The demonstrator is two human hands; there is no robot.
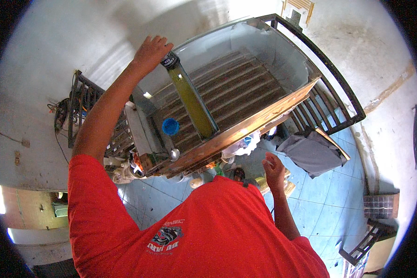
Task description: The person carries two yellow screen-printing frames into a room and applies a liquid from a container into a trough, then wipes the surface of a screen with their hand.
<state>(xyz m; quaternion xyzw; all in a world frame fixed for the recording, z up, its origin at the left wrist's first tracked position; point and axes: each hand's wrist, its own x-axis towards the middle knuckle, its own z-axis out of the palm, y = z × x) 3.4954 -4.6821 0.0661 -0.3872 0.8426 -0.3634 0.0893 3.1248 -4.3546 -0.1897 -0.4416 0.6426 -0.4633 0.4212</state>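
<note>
My left hand reaches to the far side of a large glass tank. Its fingers are bent over a small black box-shaped piece with pale print. That piece sits at the far end of a narrow glass compartment with a yellow-green look, which runs across the tank to its near edge. The palm side is hidden. My right hand hangs in the air in front of the tank, fingers loosely bent and apart, and nothing shows in it.
Inside the tank lies a blue round cup-like item; a metal spoon-like item is at its near left corner. The tank stands on a dark slatted frame. Grey cloth hangs at the right, and white bags are below.
</note>
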